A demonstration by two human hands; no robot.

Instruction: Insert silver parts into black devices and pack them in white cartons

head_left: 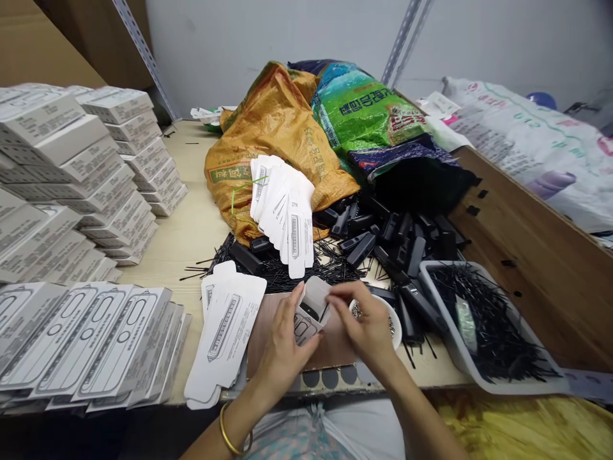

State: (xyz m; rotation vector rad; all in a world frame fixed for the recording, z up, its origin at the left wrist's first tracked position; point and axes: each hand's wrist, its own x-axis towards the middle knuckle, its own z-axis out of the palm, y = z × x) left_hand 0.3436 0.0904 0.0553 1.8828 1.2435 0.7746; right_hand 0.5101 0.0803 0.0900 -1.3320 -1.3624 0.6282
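Note:
My left hand (282,348) is wrapped round a small white printed carton (311,310) with its top flap open, held above a brown board (330,348). A black part shows inside the carton's mouth. My right hand (366,322) pinches the carton's open flap, with a thin black pin at its fingertips. A gold bangle sits on my left wrist. Flat carton blanks (225,335) lie just left of my left hand. A small white bowl (390,319) sits under my right hand.
Stacks of filled white boxes (71,172) rise at the left, with rows of flat ones (86,345) in front. A fan of blanks (285,207) leans on an orange sack (282,128). Black combs (383,236) and pins spill from sacks; a white tray (450,348) holds pins.

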